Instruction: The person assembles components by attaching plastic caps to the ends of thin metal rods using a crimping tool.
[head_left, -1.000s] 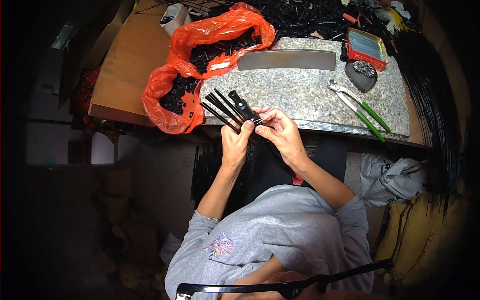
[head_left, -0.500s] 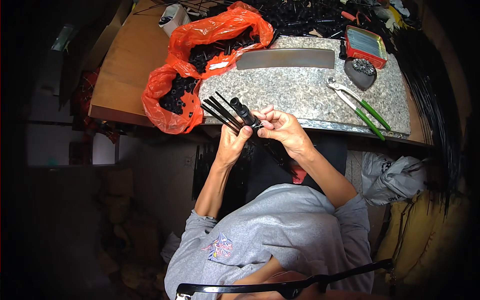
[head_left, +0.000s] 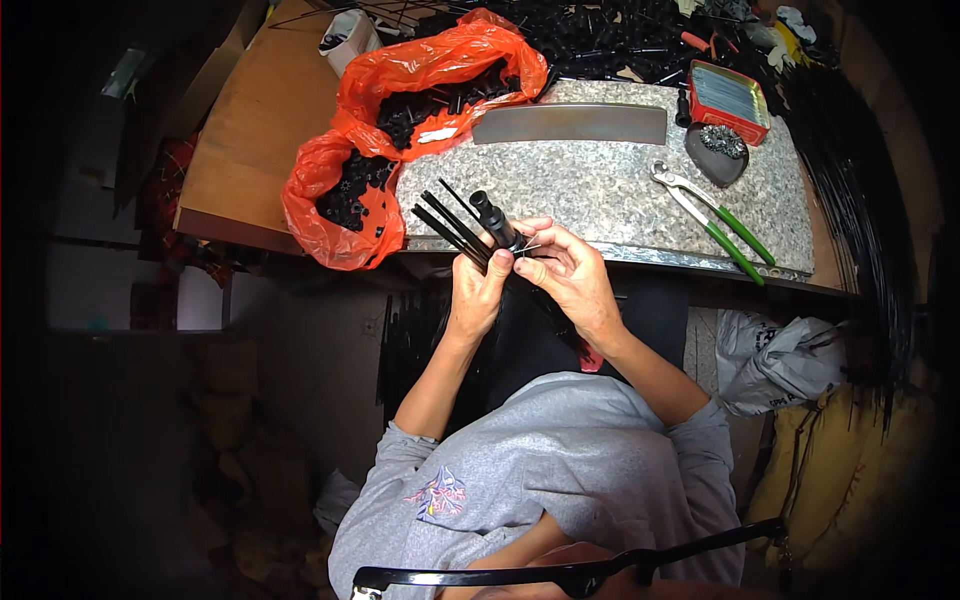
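Speckled grey stone slab (head_left: 600, 205) beyond the hands. Thin straight black rods (head_left: 450, 235) slant up-left, clasped in left hand (head_left: 473, 295); glossy black stepped cylinder (head_left: 496, 223) (collared top), long axis likewise up-left, between both hands; right hand (head_left: 578, 288) pinches fine pale strand (head_left: 533, 246).

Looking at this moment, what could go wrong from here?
The black rods spread apart above the left hand, so one might slip out of the bundle.
The thin strand beside the black tube lies right at the bare right hand; it could prick or slip.
One handle of the pliers reaches the slab's front edge, so a bumped forearm might knock them off.
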